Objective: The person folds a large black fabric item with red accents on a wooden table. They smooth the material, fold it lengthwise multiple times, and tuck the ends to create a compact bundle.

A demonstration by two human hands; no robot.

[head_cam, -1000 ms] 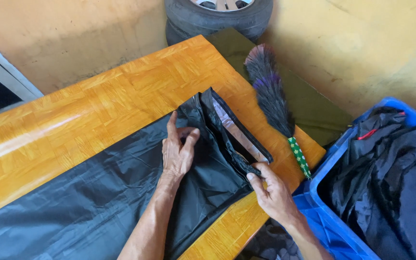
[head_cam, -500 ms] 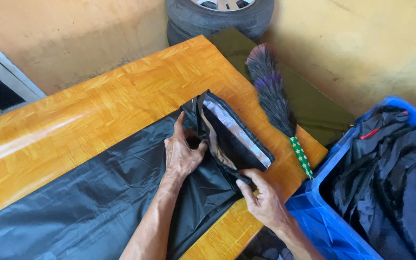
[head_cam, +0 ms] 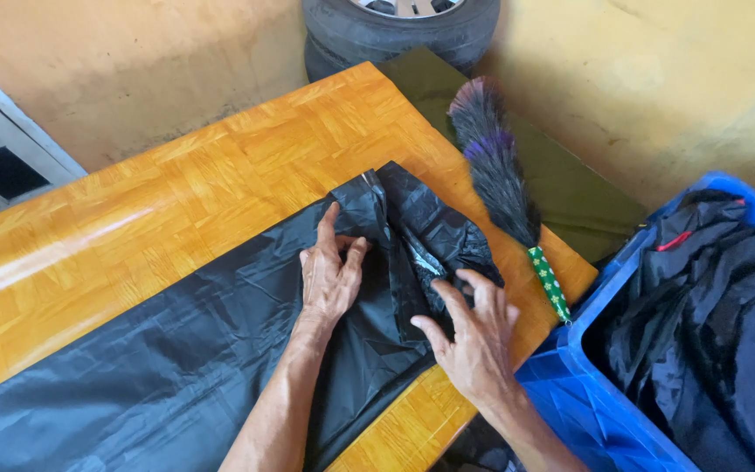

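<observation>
1. Head view, surface: a wooden parquet-pattern surface [head_cam: 176,210] runs from the left edge to the centre right of the frame.
2. Head view, main item: a black plastic sheet [head_cam: 133,367] lies flat on the surface. Its long axis runs from the lower left of the frame up toward the centre, ending in a folded, bunched end [head_cam: 421,227] at centre frame.
3. Left hand [head_cam: 329,275]: palm down, fingers spread and pressed flat on the sheet just left of the folded end. It pins the material and grips nothing.
4. Right hand [head_cam: 474,336]: at lower centre right, fingers curled onto the near edge of the folded end. It appears to pinch the plastic, though the fingertips are partly hidden in the folds.
5. Relation: the two hands sit apart with the folded end between them and slightly above. The right hand is the nearer to the fold's loose edge; the bulk of the sheet trails away to the lower left, behind the left forearm.
6. Surroundings: a feather duster [head_cam: 500,175] lies on the surface's right edge, well clear of the hands. A blue crate [head_cam: 587,402] of dark plastic stands at lower right. A tyre [head_cam: 395,31] stands at top centre.
</observation>
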